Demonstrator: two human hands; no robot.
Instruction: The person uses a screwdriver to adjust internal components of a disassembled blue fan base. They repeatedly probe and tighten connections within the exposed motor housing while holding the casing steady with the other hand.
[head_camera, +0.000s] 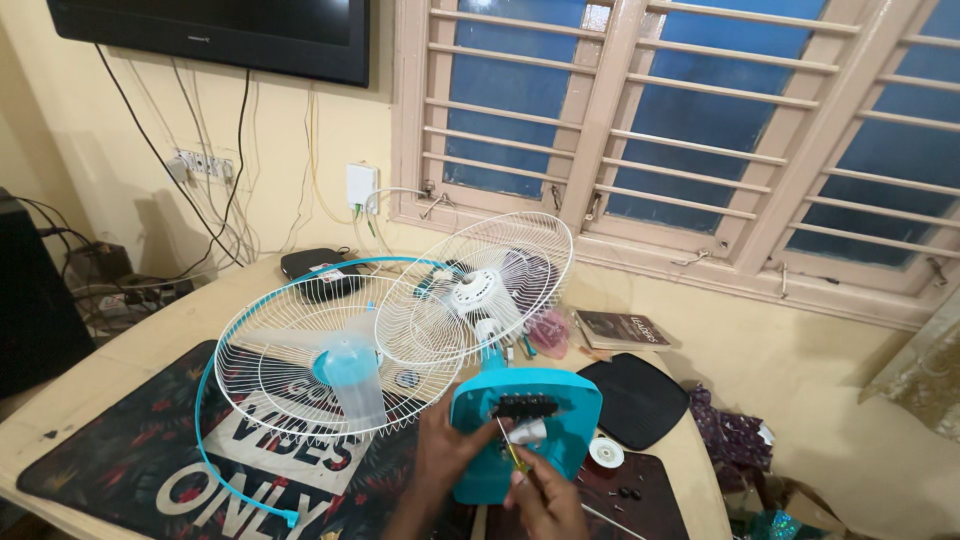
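Turquoise fan base (545, 405) upended near counter's (150, 330) front edge. Left hand (450, 450) fingers clasp its lower rim; right hand (540, 490) fingers grasp a screwdriver (510, 450). Judged light, rigid, smooth plastic: grip by rim. Wire grilles (400, 330) alongside

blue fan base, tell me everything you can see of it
The blue fan base is a rounded, glossy plastic shell, tipped up so its underside faces the camera. A black ribbed block sits near its top, with a white part just below. The left hand grips its lower left edge; the right hand holds a yellow-handled screwdriver against it.
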